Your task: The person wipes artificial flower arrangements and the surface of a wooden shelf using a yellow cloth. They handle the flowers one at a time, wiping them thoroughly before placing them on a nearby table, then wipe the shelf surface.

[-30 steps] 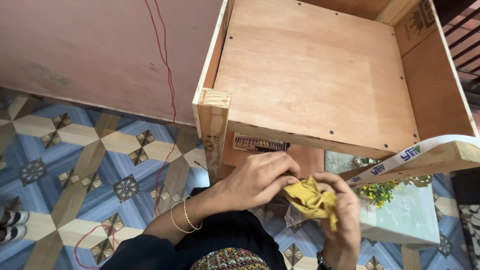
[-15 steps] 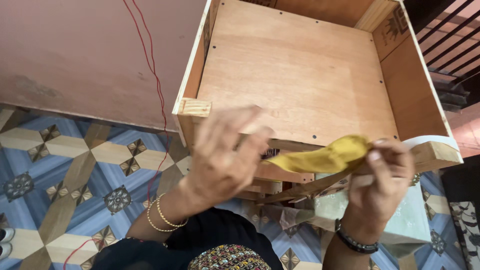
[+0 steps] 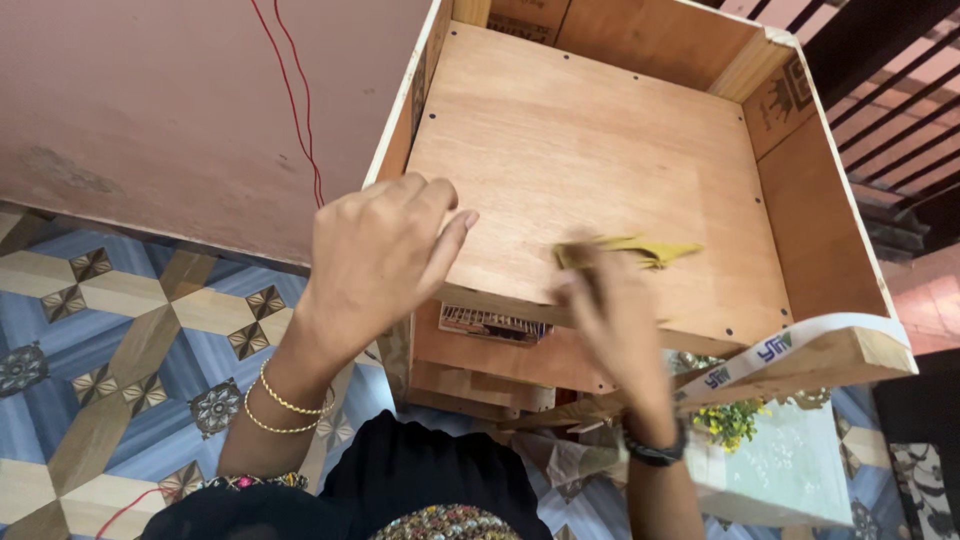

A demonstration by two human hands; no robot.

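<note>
Plywood fills most of the head view: a shallow wooden box [image 3: 790, 200] with raised side walls, its flat panel [image 3: 560, 150] serving as my work surface. A dark printed stamp [image 3: 795, 85] marks the inner wall at the far right corner, and a small rectangular label [image 3: 492, 322] with dark stripes sits on the board just under the panel's near edge. A white strip of tape [image 3: 790, 347] with blue and green marks runs along the near right rail.

My right hand [image 3: 610, 310] is blurred; its fingers come together on a yellow cloth [image 3: 640, 250] and press it onto the panel, near the middle and toward the right. Only the cloth's far end shows beyond my fingers. My left hand [image 3: 375, 255] hovers over the box's near left corner, fingers loosely curled and slightly apart, holding nothing; two gold bangles [image 3: 280, 410] ring its wrist.

Below the box, a pale green block [image 3: 790, 470] with small yellow flowers [image 3: 735, 420] is partly hidden by the rail. A red cord [image 3: 290, 90] hangs down the pink wall [image 3: 150, 100].
</note>
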